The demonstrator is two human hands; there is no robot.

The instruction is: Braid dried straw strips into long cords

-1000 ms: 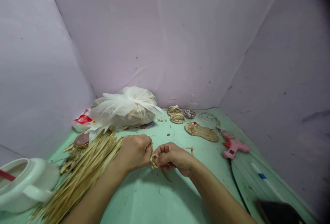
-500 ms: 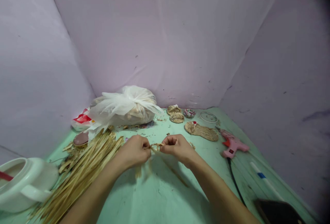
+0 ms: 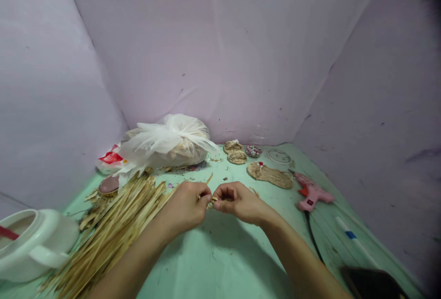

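Over the middle of the green table, my left hand (image 3: 190, 201) and my right hand (image 3: 237, 201) almost meet, both closed in a pinch. Between their fingertips is a short bit of a tan dried-fibre strip (image 3: 214, 200), mostly hidden by the fingers. A thin end of it pokes up behind my left hand. A bundle of long dried straw-coloured strips (image 3: 113, 228) lies under and beside my left forearm. Beyond my right hand rests a woven sole-shaped piece (image 3: 270, 176) with a red bead on it.
A pink glue gun (image 3: 312, 193) with a black cord lies right, near a white-and-blue pen (image 3: 354, 239) and a dark phone-like object (image 3: 374, 283). At the back are a white plastic bag (image 3: 172, 140), small woven pieces (image 3: 236, 157) and a bead dish (image 3: 253, 151). A white pot (image 3: 44, 244) stands left.
My hands have come closer together, my left hand shifting right. The strip that was stretched between them, with loose ends hanging below, is now bunched at the fingertips.
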